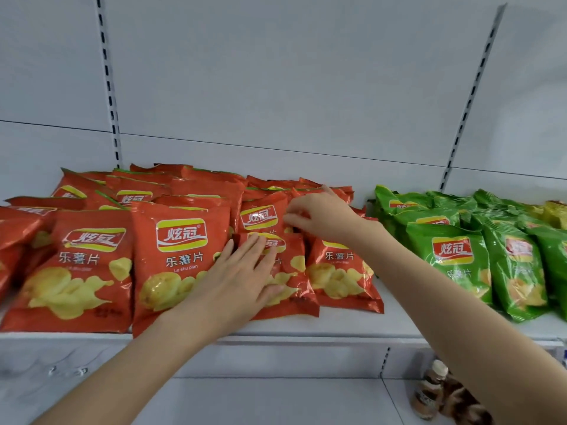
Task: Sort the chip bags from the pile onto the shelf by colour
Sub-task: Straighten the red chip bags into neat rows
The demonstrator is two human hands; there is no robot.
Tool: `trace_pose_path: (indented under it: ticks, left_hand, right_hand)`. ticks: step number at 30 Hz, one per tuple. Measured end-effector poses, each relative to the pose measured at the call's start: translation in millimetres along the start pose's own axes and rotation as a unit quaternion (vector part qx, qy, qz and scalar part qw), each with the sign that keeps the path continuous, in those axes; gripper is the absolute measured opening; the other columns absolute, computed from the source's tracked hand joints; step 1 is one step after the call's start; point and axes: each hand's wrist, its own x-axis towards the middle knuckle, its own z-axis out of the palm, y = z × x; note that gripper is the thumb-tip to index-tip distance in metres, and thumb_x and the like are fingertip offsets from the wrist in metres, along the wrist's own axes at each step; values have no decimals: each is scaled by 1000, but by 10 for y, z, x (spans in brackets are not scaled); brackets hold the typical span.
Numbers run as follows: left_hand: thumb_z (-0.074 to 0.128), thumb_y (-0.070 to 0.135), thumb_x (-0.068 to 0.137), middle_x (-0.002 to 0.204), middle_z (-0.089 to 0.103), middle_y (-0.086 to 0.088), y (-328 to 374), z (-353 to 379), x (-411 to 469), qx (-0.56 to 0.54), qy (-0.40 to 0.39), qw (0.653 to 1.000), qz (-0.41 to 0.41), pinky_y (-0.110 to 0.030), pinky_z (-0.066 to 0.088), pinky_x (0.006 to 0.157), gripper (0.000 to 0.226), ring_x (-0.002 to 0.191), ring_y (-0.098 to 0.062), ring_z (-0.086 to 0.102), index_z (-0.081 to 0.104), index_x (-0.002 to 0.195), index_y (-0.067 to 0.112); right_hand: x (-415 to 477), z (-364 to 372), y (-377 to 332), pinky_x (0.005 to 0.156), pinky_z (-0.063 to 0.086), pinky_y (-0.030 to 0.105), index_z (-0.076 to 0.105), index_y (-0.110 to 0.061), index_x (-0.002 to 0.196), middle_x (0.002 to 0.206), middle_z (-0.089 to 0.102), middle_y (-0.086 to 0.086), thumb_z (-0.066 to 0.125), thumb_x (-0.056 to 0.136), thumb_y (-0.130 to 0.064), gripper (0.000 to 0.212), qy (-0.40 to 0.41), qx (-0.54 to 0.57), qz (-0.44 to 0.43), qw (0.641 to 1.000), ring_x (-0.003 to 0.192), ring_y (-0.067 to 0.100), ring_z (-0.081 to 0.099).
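Head view. Counted five red chip bags (181, 256) across front row at left of shelf (306, 332), more stacked behind, total unclear. Pressing flat with left hand (242, 271), fingers straight and slightly spread, on small front red bag (296, 271). Pinching with right hand (322, 214), fingers curled together, edge of second-row red bag (260, 216). Three green chip bags (451, 253) in front at right, more behind. At least one yellow bag (555, 213) at far right edge. Two bottles (429, 391) below.

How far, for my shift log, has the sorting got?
Done: red foil chip bags fill the white shelf's left, green foil chip bags its right. In hand: left hand presses a front red bag; right hand pinches the red bag behind. Left: pile not in view.
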Motion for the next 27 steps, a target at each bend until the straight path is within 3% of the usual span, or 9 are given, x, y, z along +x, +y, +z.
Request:
trace_pose_path:
  ticks: [3,9,11,13,15,18,20,24,27]
  left_hand:
    - [6,47,100,111,69,-12,-33,95,-6,16,22,1000,-13,-40,47,88,77,106,-25,65,71,107,6]
    - [30,45,86,106,70,-15,-35,99,0,38,63,997,-18,-45,52,82,60,102,-27,67,73,101,6]
    - [40,44,87,109,69,-18,-42,113,-6,43,83,995,-20,-46,52,83,53,104,-30,66,72,103,5]
    - [67,39,79,113,66,-23,-38,123,5,50,104,993,-21,-49,51,84,47,107,-35,63,70,107,2]
    - [82,34,64,116,63,-27,-31,154,46,41,110,993,-17,-49,50,84,60,108,-39,62,68,112,1]
    - [85,25,67,126,56,-29,-17,169,119,36,93,995,6,-49,46,91,66,116,-43,55,60,125,4]
    - [78,17,77,137,45,-30,-27,239,152,29,96,995,-1,-45,33,102,67,128,-43,44,49,136,7]
    - [90,16,55,122,61,-22,-57,346,160,28,92,995,-8,-45,49,87,75,113,-37,60,62,124,11]
    - [75,19,74,124,61,-20,-91,397,164,17,135,991,13,-45,48,89,54,115,-35,58,61,126,13]
  right_hand:
    - [130,77,-138,114,0,50,64,-20,111,109,66,-2,40,96,-43,36,-92,-99,-27,990,109,19,56]
    - [213,128,-205,113,2,54,63,-18,112,111,63,1,37,97,-42,38,-122,-108,-24,986,115,21,51]
    - [226,114,-187,114,4,51,64,-16,108,108,65,2,41,96,-42,36,-106,-79,-12,991,111,22,52]
    - [268,79,-155,113,10,44,64,-16,105,107,65,2,44,95,-42,34,-44,-64,1,997,109,21,52]
    - [325,48,-132,111,14,40,64,-16,103,105,66,1,45,95,-42,33,12,-67,7,998,108,20,51]
    - [390,66,-122,110,19,39,64,-15,103,106,66,1,47,94,-41,32,-2,-66,9,998,106,20,54]
    - [427,62,-97,103,34,38,63,-13,106,109,65,3,52,92,-38,31,-16,-3,20,1000,104,21,56]
    - [593,53,-76,95,43,37,54,-13,124,125,58,7,51,94,-33,37,3,66,23,998,115,25,52]
    - [722,138,-71,97,42,40,51,-12,128,129,56,9,43,97,-35,39,-46,34,30,998,118,28,50]
